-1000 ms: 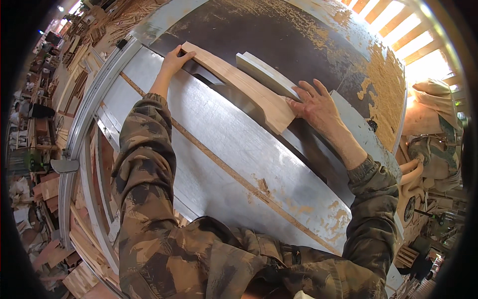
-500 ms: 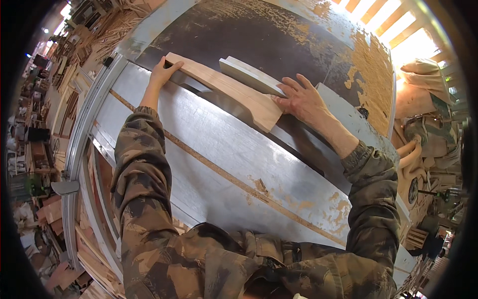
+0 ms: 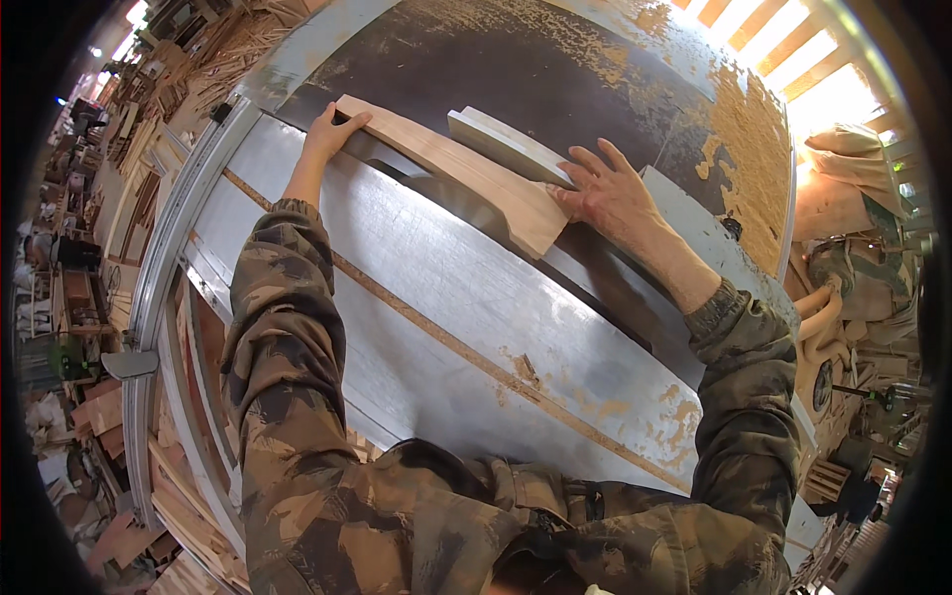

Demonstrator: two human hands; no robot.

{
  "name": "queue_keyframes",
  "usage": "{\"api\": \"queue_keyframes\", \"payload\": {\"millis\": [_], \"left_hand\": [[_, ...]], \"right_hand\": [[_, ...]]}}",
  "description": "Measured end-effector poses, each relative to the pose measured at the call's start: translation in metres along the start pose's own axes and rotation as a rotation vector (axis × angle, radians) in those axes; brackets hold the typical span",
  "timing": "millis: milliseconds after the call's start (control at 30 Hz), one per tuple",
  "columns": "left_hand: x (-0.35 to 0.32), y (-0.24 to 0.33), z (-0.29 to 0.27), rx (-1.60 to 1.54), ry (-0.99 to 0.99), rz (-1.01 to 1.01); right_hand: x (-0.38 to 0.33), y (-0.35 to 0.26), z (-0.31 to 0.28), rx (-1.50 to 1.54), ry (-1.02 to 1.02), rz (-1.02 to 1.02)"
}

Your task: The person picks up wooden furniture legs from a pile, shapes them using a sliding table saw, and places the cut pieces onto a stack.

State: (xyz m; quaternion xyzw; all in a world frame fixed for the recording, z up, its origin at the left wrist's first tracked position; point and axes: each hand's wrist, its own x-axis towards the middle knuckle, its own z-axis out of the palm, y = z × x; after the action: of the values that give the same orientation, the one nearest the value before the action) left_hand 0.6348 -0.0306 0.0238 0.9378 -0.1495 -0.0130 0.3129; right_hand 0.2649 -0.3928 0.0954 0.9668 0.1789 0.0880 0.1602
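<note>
My left hand [image 3: 333, 135] grips the far left end of a pale, curved wooden workpiece [image 3: 451, 167], thumb on top. The piece widens toward its right end and has a stepped lower edge. My right hand [image 3: 620, 206] is at that wide end, thumb against the wood and the other fingers spread and raised. Just on my side of the workpiece, a circular saw blade [image 3: 458, 195] shows as a blurred grey disc in the slot. A light metal fence [image 3: 506, 139] lies along the workpiece's far side, close to my right fingers.
In front of me is the silvery sliding table [image 3: 426, 288] of the saw, with a sawdust-filled groove. Beyond the fence, the dark tabletop [image 3: 416, 59] carries sawdust [image 3: 744, 149]. An aluminium rail [image 3: 178, 238] runs along the left. Wood scraps [image 3: 109, 416] lie on the floor at left.
The whole view has shifted slightly. Both hands and the workpiece keep nearly the same places on the saw; my right fingers look a little more spread.
</note>
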Motion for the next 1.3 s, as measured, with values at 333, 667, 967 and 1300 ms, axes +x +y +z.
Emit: {"api": "queue_keyframes", "payload": {"millis": [333, 667, 967, 1300], "left_hand": [[0.004, 0.003, -0.004, -0.029, -0.013, -0.031], [0.017, -0.004, 0.002, 0.070, 0.052, 0.144], [0.026, -0.014, 0.003, 0.086, 0.004, 0.226], [0.009, 0.026, 0.007, 0.144, -0.027, 0.221]], "right_hand": [[0.011, -0.001, 0.001, -0.011, -0.062, 0.000], [0.021, -0.003, 0.001, -0.003, -0.044, -0.009], [0.033, -0.007, -0.002, -0.002, -0.040, -0.018], [0.038, -0.006, 0.000, 0.004, -0.045, -0.001]]}}
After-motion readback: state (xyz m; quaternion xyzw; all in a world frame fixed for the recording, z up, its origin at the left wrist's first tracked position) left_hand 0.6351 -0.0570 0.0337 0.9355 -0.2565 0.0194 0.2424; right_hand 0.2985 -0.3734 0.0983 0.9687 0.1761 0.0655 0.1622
